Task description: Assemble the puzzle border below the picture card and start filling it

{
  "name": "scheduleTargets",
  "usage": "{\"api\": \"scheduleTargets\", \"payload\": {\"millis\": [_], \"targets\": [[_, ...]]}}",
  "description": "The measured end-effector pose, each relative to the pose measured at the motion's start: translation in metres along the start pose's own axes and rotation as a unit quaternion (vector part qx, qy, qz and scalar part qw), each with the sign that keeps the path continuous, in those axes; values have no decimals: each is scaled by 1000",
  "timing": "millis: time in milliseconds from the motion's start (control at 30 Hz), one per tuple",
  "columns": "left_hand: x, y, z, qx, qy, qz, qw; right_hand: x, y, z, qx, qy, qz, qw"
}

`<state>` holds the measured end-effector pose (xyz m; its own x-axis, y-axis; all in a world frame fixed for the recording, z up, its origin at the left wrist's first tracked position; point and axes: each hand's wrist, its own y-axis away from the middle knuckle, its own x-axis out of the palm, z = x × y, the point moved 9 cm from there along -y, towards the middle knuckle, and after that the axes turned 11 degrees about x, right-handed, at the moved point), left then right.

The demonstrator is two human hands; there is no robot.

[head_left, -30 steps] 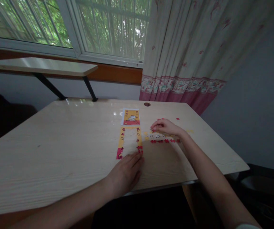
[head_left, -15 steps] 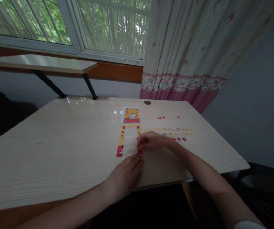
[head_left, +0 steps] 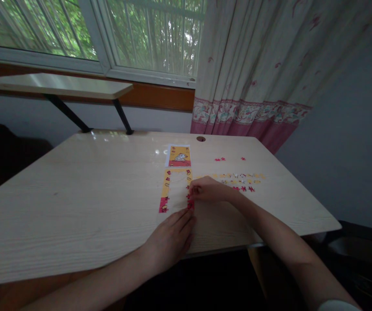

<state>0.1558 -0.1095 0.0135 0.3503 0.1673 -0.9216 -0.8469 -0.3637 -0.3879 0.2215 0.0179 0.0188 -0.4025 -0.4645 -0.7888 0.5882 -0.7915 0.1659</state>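
A jigsaw puzzle border lies on the table, its top row and two sides yellow above and red below, with bare tabletop inside. My left hand has its fingers together, their tips pressing the red corner piece at the lower right of the border. Just above it, my right hand is curled, thumb and fingers pinching at the right side column; the piece there is mostly hidden by the fingers. Beyond the border lies a reference picture of a white animal on yellow and red.
To the right lie rows of loose yellow pieces and a row of red pieces, partly behind my right forearm. Several red pieces lie farther back. A raised shelf stands at the back left; a cable hole is near the back edge.
My right fingers have shifted slightly, and more red of the right column shows between my hands. My left hand has hardly moved. The view has shifted a little.
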Motion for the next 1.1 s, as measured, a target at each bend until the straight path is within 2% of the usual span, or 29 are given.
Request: {"api": "scheduleTargets", "payload": {"millis": [167, 400, 533, 733, 1100], "targets": [[-1, 1, 0, -1, -19, -1, 1000, -16, -2, 0, -2, 53, -43, 998], [0, 0, -1, 5, -25, 5, 1000, 5, 4, 5, -35, 75, 38, 996], [-1, -1, -2, 14, -22, 8, 1000, 6, 7, 7, -10, 90, 41, 995], [2, -2, -3, 11, -32, 39, 999, 3, 9, 3, 67, 89, 51, 992], [2, -1, -4, 12, -44, 17, 999, 1, 13, 1, 90, 85, 36, 992]]}}
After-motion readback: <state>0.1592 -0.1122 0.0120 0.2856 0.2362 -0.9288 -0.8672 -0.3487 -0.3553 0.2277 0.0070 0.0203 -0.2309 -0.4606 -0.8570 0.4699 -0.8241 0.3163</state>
